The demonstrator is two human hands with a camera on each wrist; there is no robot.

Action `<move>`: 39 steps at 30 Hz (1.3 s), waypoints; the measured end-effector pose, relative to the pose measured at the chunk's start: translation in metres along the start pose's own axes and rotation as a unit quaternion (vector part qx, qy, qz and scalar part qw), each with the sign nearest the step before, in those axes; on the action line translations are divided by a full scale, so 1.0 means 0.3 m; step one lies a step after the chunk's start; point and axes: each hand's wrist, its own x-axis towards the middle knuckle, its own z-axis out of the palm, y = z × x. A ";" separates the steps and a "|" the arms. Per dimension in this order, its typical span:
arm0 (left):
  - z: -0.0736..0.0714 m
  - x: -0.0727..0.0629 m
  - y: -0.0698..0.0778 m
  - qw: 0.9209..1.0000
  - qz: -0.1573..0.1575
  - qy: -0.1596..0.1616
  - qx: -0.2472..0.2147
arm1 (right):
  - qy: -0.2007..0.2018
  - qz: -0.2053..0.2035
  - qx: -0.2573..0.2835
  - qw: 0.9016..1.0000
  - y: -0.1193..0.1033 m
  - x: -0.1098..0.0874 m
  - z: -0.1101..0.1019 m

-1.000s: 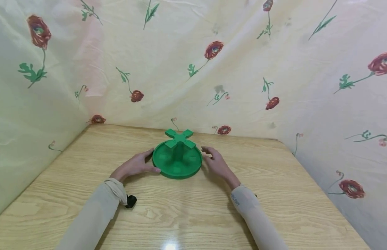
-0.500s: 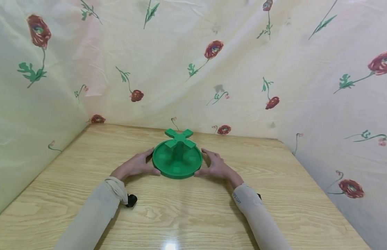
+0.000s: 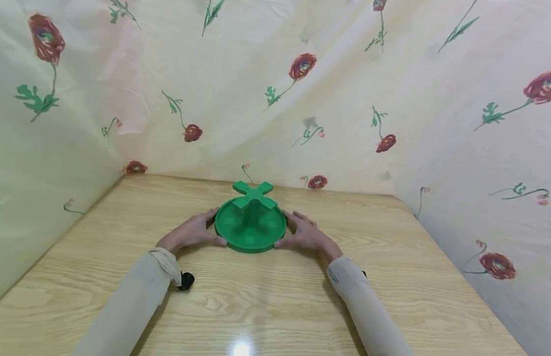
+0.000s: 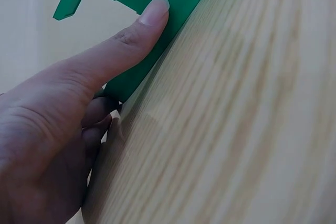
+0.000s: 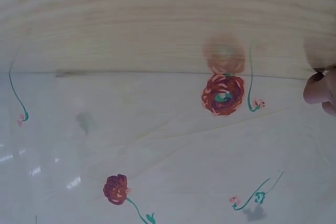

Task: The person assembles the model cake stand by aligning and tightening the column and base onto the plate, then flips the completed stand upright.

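A second ago the right hand (image 3: 304, 235) hovered just off the right edge of the green round stand (image 3: 250, 227), its fingers spread and clear of the rim. It has since settled down so that its thumb and fingers lie against the stand's right side. The left hand (image 3: 192, 232) has kept its place at the stand's left edge throughout. The stand itself has hardly shifted; the small slide in the head view looks like camera movement. As a judgement, the stand is now bracketed by both hands, so it is steadied on both sides and ready to be gripped or moved as one piece.

The stand sits on the wooden worktop (image 3: 275, 301), toward the far edge, in front of the flowered cloth (image 3: 302, 99). Its cross-shaped top (image 3: 254, 194) rises on a post from the middle of the disc.

In the left wrist view the left thumb (image 4: 131, 40) lies straight along the outside of the rim (image 4: 173, 14), touching it, with the other fingers loosely curled beside the disc's edge. The right hand's fingers are gently bent round the right rim and touching it; whether they press or merely rest cannot be told. The right wrist view shows only a fingertip (image 5: 317, 90) at its edge, against cloth and worktop
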 end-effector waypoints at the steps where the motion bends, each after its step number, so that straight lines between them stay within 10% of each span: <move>1: 0.000 0.000 0.001 1.000 0.000 0.001 0.000 | 0.001 -0.001 0.000 1.000 0.000 0.000 -0.001; 13: 0.002 0.002 0.015 0.999 -0.004 0.028 -0.029 | 0.029 -0.028 0.100 0.994 0.009 -0.012 -0.003; 20: 0.006 0.014 0.033 0.990 0.017 0.049 -0.128 | 0.069 -0.035 0.235 0.969 -0.026 -0.051 -0.026; 31: -0.002 0.023 0.177 0.978 -0.067 0.110 -0.163 | 0.133 0.015 0.360 0.923 -0.135 -0.062 -0.095; 39: -0.120 0.039 0.356 0.985 -0.105 0.027 -0.136 | 0.114 0.086 0.301 0.943 -0.218 -0.083 -0.244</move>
